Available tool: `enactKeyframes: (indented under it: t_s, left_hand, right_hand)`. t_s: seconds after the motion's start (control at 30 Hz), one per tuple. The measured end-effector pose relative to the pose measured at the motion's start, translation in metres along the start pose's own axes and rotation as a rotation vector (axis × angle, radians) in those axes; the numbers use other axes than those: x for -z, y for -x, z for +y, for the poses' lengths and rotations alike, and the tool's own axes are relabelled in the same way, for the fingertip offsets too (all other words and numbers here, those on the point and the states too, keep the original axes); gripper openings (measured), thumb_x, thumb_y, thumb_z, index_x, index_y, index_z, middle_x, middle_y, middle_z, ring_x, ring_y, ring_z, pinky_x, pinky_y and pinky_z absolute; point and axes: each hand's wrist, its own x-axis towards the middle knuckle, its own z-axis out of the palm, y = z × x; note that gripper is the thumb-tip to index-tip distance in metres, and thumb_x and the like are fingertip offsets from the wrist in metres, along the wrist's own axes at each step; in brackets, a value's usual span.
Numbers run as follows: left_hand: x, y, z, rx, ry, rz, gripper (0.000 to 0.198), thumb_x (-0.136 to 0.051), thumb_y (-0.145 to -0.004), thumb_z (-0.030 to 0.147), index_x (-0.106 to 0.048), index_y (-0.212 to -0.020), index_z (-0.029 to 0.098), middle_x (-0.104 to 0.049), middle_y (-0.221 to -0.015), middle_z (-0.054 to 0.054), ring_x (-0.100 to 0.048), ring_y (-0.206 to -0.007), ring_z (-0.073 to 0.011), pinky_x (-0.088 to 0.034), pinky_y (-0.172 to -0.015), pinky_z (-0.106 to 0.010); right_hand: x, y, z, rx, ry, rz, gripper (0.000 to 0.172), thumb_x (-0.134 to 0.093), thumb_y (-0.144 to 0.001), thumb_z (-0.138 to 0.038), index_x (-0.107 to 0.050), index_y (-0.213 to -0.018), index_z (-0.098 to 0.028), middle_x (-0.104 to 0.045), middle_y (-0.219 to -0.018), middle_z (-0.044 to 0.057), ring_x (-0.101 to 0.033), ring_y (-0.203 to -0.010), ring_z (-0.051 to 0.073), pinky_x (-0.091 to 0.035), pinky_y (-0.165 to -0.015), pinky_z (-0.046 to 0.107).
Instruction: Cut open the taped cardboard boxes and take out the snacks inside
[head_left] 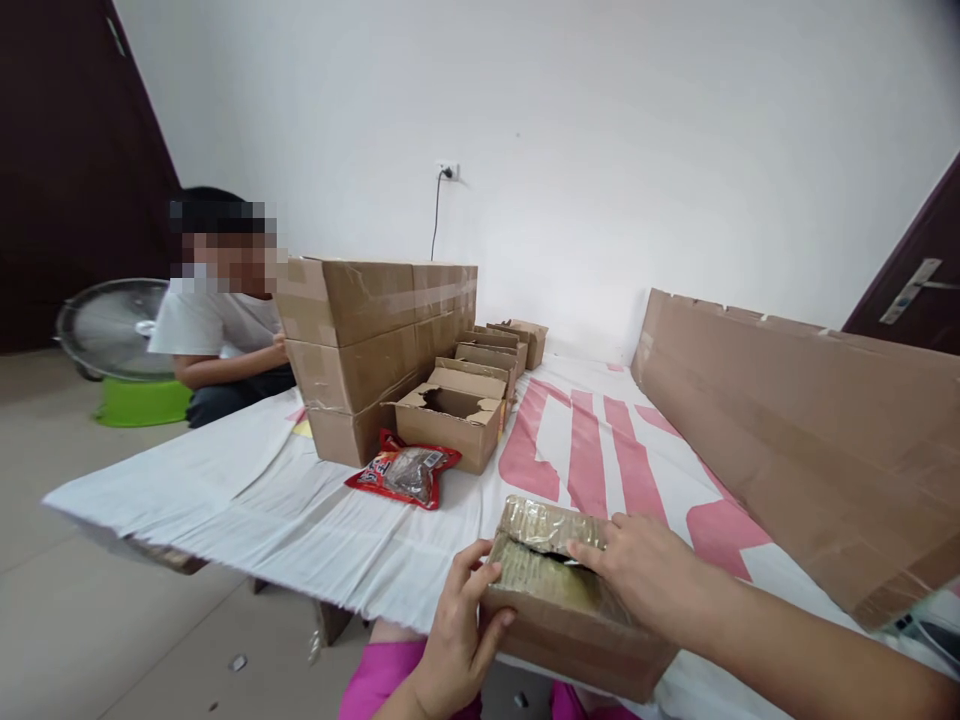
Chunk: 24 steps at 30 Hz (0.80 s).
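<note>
A small taped cardboard box rests at the near edge of the white and pink cloth. My left hand grips its near left corner, fingers curled round the side. My right hand lies on top of the box, fingers pressing down a taped flap near a gap in the lid. A red snack packet lies on the cloth farther away, apart from both hands.
A row of several small open boxes runs back beside stacked large cartons. A long flat carton stands along the right. Another person sits at the far left, with a fan and green basin behind.
</note>
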Motion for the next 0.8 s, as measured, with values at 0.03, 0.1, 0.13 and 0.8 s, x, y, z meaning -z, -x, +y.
enactKeyframes:
  t_s: [0.03, 0.1, 0.13, 0.8]
  left_hand:
    - [0.0, 0.0, 0.0, 0.003, 0.0, 0.0, 0.047, -0.049, -0.088, 0.012, -0.037, -0.13, 0.028, -0.04, -0.135, -0.014, -0.045, -0.126, -0.0286, -0.048, -0.094, -0.046]
    - [-0.002, 0.001, -0.002, 0.009, 0.005, -0.005, 0.046, -0.049, -0.088, 0.012, -0.036, -0.13, 0.028, -0.04, -0.135, -0.014, -0.045, -0.126, -0.0282, -0.048, -0.095, -0.046]
    - [-0.002, 0.002, -0.002, 0.01, 0.008, -0.005, 0.046, -0.048, -0.088, 0.012, -0.036, -0.13, 0.027, -0.04, -0.135, -0.014, -0.044, -0.127, -0.0281, -0.047, -0.096, -0.046]
    - [-0.002, 0.006, -0.008, 0.009, -0.033, 0.004, 0.044, -0.05, -0.088, 0.015, -0.039, -0.129, 0.026, -0.041, -0.135, -0.013, -0.046, -0.126, -0.0259, -0.049, -0.095, -0.04]
  right_hand:
    - [-0.001, 0.003, 0.002, 0.015, -0.005, -0.003, 0.044, -0.06, -0.075, -0.01, -0.061, -0.117, -0.024, -0.071, -0.082, 0.008, -0.064, -0.07, 0.022, -0.036, -0.055, 0.028]
    - [-0.001, 0.009, 0.007, 0.019, -0.023, 0.015, 0.042, -0.06, -0.074, -0.009, -0.063, -0.113, -0.024, -0.07, -0.08, 0.007, -0.063, -0.068, 0.021, -0.034, -0.053, 0.028]
    - [0.001, 0.012, 0.009, 0.007, -0.026, 0.027, 0.043, -0.06, -0.073, -0.007, -0.063, -0.113, -0.024, -0.069, -0.077, 0.005, -0.063, -0.066, 0.02, -0.033, -0.053, 0.028]
    - [0.005, 0.027, 0.03, -0.213, -0.041, 0.283, 0.038, -0.055, -0.088, -0.017, -0.056, -0.125, -0.023, -0.065, -0.075, 0.002, -0.061, -0.07, 0.018, -0.038, -0.062, 0.028]
